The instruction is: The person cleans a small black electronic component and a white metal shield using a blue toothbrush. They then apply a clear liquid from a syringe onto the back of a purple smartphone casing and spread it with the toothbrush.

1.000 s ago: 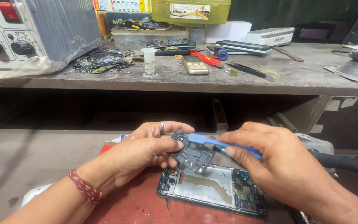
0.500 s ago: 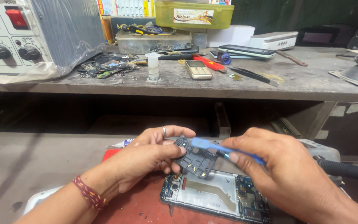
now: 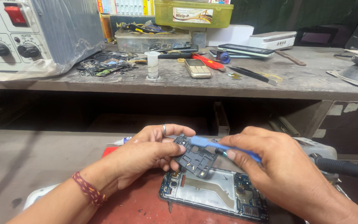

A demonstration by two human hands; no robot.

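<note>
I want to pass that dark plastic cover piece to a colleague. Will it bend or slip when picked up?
The dark cover piece looks thin and full of cutouts, so probably light and slightly flexible. The left hand pinches it by its edge, suggesting it grips easily.

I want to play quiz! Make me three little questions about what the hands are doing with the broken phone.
1. True or false: the left hand holds a small dark plastic cover.
2. What colour is the thin tool pinched in the right hand?
A. red
B. blue
C. yellow
3. Fill in: the opened phone lies on a ____ mat, just below both hands.

Key:
1. true
2. B
3. red
</note>
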